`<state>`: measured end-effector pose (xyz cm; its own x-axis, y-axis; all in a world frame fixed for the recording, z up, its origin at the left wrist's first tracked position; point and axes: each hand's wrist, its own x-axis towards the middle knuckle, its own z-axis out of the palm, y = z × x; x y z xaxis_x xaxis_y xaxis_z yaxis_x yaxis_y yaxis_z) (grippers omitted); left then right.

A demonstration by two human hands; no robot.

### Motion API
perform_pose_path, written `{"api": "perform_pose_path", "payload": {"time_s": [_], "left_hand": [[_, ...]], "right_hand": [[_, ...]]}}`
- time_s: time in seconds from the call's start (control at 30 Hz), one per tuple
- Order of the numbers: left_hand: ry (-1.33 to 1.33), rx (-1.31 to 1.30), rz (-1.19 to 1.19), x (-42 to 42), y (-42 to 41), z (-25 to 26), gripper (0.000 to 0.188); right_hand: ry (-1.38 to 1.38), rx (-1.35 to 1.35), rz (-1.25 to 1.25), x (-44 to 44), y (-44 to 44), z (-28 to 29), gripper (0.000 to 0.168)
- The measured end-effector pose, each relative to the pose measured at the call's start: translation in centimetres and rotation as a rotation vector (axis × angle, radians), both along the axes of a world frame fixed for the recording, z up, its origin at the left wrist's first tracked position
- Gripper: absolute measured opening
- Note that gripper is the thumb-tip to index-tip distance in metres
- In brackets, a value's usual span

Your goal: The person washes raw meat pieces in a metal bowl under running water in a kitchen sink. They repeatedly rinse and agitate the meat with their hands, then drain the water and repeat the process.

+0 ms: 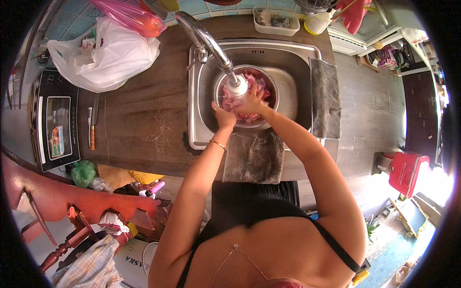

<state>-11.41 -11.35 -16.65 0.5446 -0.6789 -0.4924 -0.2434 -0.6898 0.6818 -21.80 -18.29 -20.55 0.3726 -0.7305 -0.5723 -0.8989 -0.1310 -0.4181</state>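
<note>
A round metal bowl (276, 90) stands in the left part of the stainless steel sink (288, 108). Pieces of raw pinkish-red meat (227, 102) fill it. My left hand (225, 118) is at the bowl's near left rim, thumb up along the outside; its other fingers are mostly hidden. Over the meat lies my right hand (255, 102), fingers spread and touching the pieces. The chrome faucet (212, 46) arches in from the back left. Its white nozzle (237, 85) hangs directly above the bowl and hides part of the meat.
Dark cloths drape over the sink's front (254, 158) and right edge (326, 99). A white plastic bag (119, 54) sits at the back left. Farther left lie a wooden-handled knife (93, 133) and a black oven (57, 122). Behind the sink is a plastic container (276, 27).
</note>
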Motion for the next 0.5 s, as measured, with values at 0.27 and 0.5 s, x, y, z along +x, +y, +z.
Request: {"api": "perform_pose_path", "payload": {"time_s": [0.27,0.5], "left_hand": [[-0.071,-0.144,-0.021,0.6,0.7,-4.3,0.086],[0.148,-0.173,0.084,-0.5,-0.7,-1.4,0.073]], "right_hand": [[0.039,-0.541,0.048,-1.9,-4.1,-1.0,0.032],[-0.019,-0.228,-0.021,-3.6,-6.1,5.8,0.030]]}}
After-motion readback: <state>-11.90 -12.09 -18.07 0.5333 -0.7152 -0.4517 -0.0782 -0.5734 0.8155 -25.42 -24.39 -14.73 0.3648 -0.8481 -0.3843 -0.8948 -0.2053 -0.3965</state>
